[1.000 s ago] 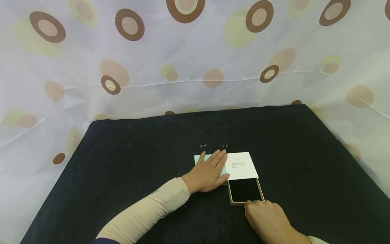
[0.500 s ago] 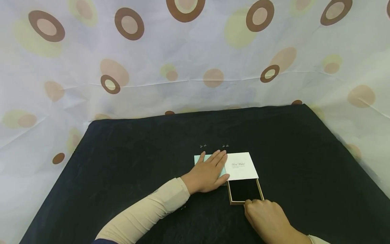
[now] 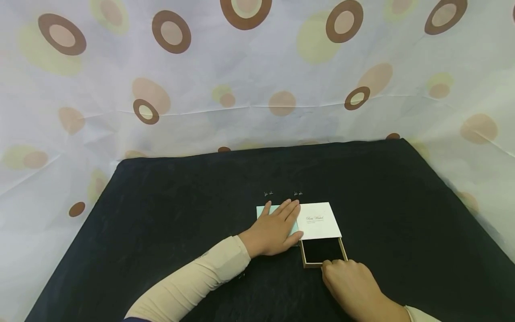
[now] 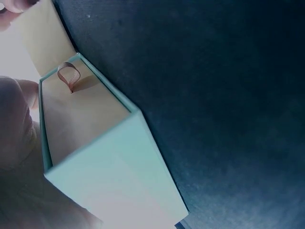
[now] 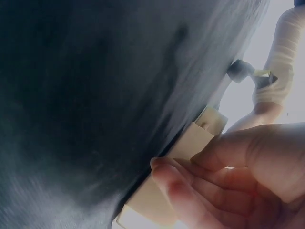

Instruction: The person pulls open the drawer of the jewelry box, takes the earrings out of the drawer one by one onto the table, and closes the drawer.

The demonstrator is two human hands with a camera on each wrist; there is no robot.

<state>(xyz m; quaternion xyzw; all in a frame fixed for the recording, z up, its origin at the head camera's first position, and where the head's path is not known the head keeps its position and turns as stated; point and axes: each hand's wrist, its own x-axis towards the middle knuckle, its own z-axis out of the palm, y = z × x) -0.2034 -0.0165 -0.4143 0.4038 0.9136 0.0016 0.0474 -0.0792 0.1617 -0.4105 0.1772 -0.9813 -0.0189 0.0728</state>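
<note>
My left hand (image 3: 273, 230) lies flat with spread fingers on a mint-green box (image 3: 262, 210), its fingertips by a white lid panel (image 3: 322, 229) with printed script. Out from under that panel, toward me, sticks a kraft-coloured drawer (image 3: 311, 265) with a dark inside. At the drawer's front rim my right hand (image 3: 354, 284) has curled fingers and holds the edge; its fingertips are partly hidden from the head. In the left wrist view a ribbon loop (image 4: 70, 78) stands out from the kraft end face of the mint box. The right wrist view shows thumb and forefinger against the drawer front.
A black cloth (image 3: 193, 201) covers the table. Beyond the boxes lie small pale twig-like pieces (image 3: 268, 193) in two pairs, too small to identify. A white curtain (image 3: 249, 67) with brown and green circles hangs behind the table.
The drawer has slid slightly inward under the white panel, and my right hand has moved forward with it. My left hand has stayed in place on the mint-green box.
</note>
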